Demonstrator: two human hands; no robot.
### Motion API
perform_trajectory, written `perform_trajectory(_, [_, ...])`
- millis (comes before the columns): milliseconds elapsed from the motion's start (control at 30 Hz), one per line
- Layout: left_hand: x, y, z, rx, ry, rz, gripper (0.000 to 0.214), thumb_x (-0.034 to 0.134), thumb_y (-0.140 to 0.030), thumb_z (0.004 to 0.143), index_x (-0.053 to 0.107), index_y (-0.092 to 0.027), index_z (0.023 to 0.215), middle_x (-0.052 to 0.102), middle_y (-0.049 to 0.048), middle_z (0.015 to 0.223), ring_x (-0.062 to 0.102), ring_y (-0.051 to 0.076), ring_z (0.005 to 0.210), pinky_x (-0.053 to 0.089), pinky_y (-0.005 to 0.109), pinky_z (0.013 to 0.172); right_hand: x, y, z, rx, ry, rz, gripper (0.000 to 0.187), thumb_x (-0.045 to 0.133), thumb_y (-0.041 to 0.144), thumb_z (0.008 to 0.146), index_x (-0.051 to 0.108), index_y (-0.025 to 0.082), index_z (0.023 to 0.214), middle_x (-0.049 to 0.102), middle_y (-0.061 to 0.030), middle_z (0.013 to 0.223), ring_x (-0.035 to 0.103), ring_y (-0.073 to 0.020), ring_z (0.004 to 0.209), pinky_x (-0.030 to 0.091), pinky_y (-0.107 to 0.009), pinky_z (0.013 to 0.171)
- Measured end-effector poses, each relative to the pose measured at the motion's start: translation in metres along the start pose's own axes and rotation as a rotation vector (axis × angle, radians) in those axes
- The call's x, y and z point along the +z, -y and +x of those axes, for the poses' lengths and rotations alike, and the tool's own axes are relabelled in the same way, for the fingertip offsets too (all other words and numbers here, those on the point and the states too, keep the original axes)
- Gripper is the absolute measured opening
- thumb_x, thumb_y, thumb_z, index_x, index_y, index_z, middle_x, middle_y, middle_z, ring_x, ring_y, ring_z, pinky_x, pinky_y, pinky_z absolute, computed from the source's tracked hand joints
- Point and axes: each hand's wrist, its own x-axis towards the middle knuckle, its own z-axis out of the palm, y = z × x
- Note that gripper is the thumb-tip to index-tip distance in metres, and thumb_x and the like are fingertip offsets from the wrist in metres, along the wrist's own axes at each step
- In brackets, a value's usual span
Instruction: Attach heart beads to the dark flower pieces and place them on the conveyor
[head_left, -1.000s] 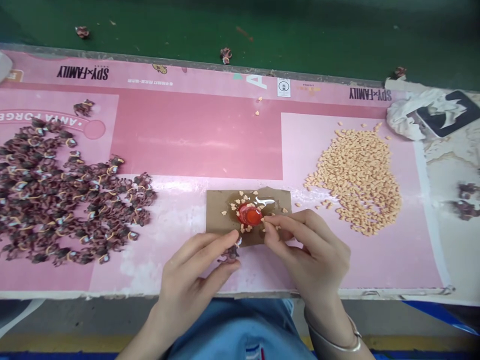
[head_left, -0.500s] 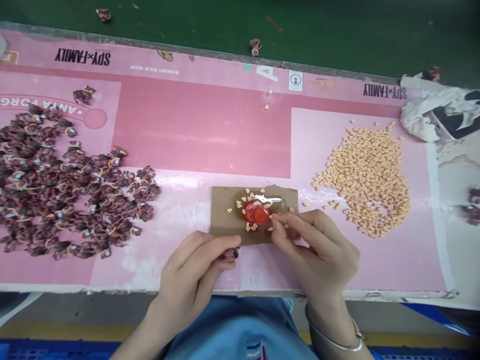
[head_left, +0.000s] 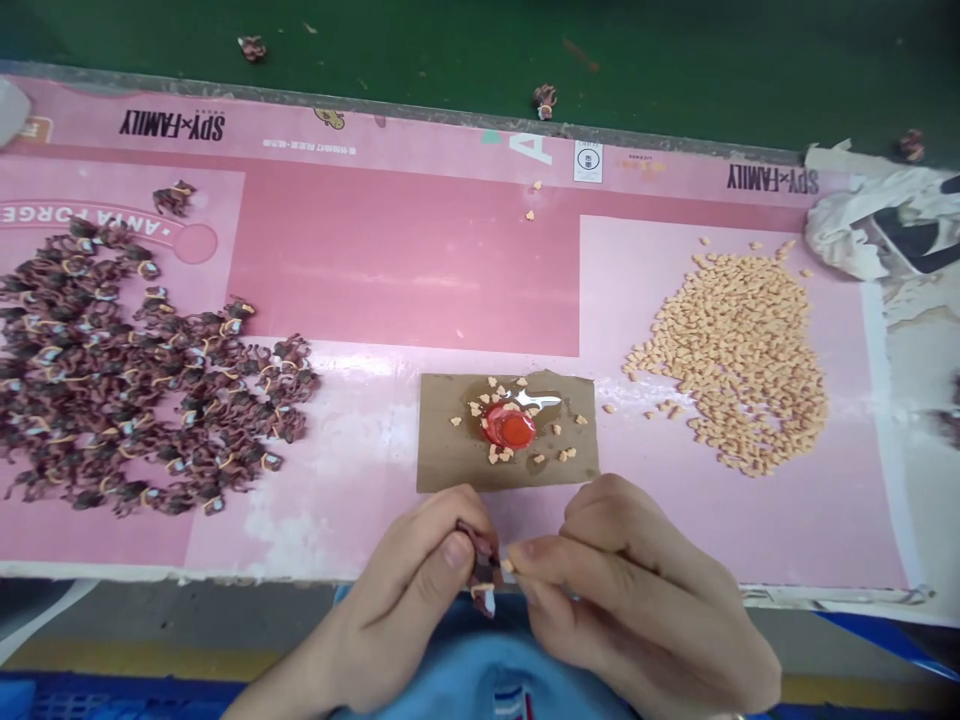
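My left hand (head_left: 420,590) is closed around a small dark brown figurine (head_left: 484,565) with a yellowish band and a pale patch near its lower end. Facing it, my right hand (head_left: 630,590) pinches a tiny peach-coloured piece (head_left: 508,566) between thumb and fingertip, close beside the figurine. Whether the two touch, I cannot tell. Beyond my hands lies a brown cardboard piece (head_left: 442,460). On it sit a red round cap-like dish (head_left: 517,430), a shiny wet patch and several loose peach pieces.
A large heap of similar brown figurines (head_left: 112,380) covers the left of the pink printed table sheet (head_left: 405,260). To the right is a pile of peach pieces (head_left: 750,350). White crumpled paper (head_left: 840,235) lies at the far right. A few figurines rest on the green surface (head_left: 420,50) behind.
My right hand has moved from beside the red dish towards my body, with a peach piece in its fingertips. My left hand has drawn nearer and turned, exposing more of the figurine.
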Motion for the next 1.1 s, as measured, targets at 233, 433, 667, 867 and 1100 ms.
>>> perform_trajectory(233, [0.005, 0.004, -0.002, 0.007, -0.072, 0.042, 0.043, 0.040, -0.054, 0.109, 0.059, -0.023, 0.086, 0.058, 0.0008, 0.073, 0.057, 0.014, 0.063, 0.051, 0.023, 0.057, -0.002, 0.000, -0.005, -0.097, 0.105, -0.171, 0.018, 0.066, 0.006, 0.092, 0.077, 0.020, 0.089, 0.064, 0.0025, 0.061, 0.062, -0.0101, 0.055, 0.057, -0.021, 0.056])
perform_trajectory(433, [0.016, 0.000, 0.004, 0.168, -0.268, 0.288, 0.031, 0.037, -0.038, 0.112, 0.060, -0.026, 0.097, 0.063, -0.0019, 0.077, 0.064, 0.011, 0.066, 0.056, 0.015, 0.062, 0.002, 0.005, -0.019, -0.235, 0.117, -0.355, 0.017, 0.065, 0.002, 0.092, 0.077, 0.013, 0.097, 0.073, -0.0001, 0.072, 0.065, -0.0124, 0.062, 0.059, -0.026, 0.060])
perform_trajectory(667, [-0.007, -0.026, 0.031, 0.356, -0.090, 0.707, 0.021, 0.047, -0.019, 0.106, 0.067, -0.023, 0.101, 0.076, 0.0032, 0.089, 0.073, 0.016, 0.078, 0.059, 0.022, 0.069, -0.005, -0.021, -0.019, -0.049, -0.050, -0.128, 0.038, 0.051, 0.010, 0.099, 0.066, 0.013, 0.134, 0.075, -0.0059, 0.086, 0.070, -0.0157, 0.075, 0.062, -0.025, 0.067])
perform_trajectory(867, [-0.073, -0.066, 0.147, 0.313, -0.231, 1.196, 0.032, 0.048, -0.032, 0.102, 0.077, -0.021, 0.098, 0.079, 0.0075, 0.103, 0.070, 0.026, 0.099, 0.054, 0.038, 0.095, -0.044, -0.065, -0.045, 0.177, -0.472, -0.206, 0.055, 0.063, 0.013, 0.096, 0.061, 0.032, 0.147, 0.070, -0.0017, 0.085, 0.065, -0.0159, 0.069, 0.055, -0.026, 0.058])
perform_trajectory(1100, [-0.119, -0.089, 0.312, 0.236, -0.500, 1.301, 0.020, 0.058, -0.026, 0.100, 0.075, -0.016, 0.097, 0.074, 0.0119, 0.117, 0.059, 0.030, 0.123, 0.038, 0.052, 0.114, -0.071, -0.111, -0.069, 0.269, -0.379, -0.284, 0.037, 0.065, 0.023, 0.098, 0.069, 0.023, 0.135, 0.071, -0.0028, 0.080, 0.062, -0.0142, 0.057, 0.053, -0.024, 0.050])
